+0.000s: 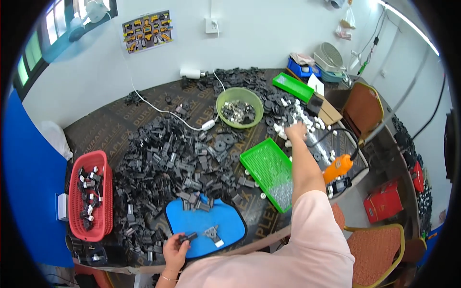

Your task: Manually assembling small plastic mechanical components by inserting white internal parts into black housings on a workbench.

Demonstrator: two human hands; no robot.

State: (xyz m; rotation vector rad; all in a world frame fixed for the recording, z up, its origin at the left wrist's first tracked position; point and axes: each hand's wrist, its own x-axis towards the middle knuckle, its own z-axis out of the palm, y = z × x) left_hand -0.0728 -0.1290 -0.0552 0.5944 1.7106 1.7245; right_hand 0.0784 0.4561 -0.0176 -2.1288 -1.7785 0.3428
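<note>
My left hand (175, 250) is closed around a small black plastic part (190, 237), over the near left edge of a blue mat (225, 230). Beside it on the mat lies a black assembly with a white end (212, 234). More black parts (196, 201) rest on the mat's far edge. My right arm stretches far across the table. There my right hand (297, 130) is down among small white plastic pieces (309, 120), its fingers drawn together; their tips, and anything between them, are too small to make out.
A heap of black parts (158, 163) spreads left of the mat. A red basket (108, 192) holds black-and-white pieces. Green trays (269, 170) and an olive bowl (222, 115) of metal bits stand farther off. An orange corded tool (338, 167) lies right of my right forearm.
</note>
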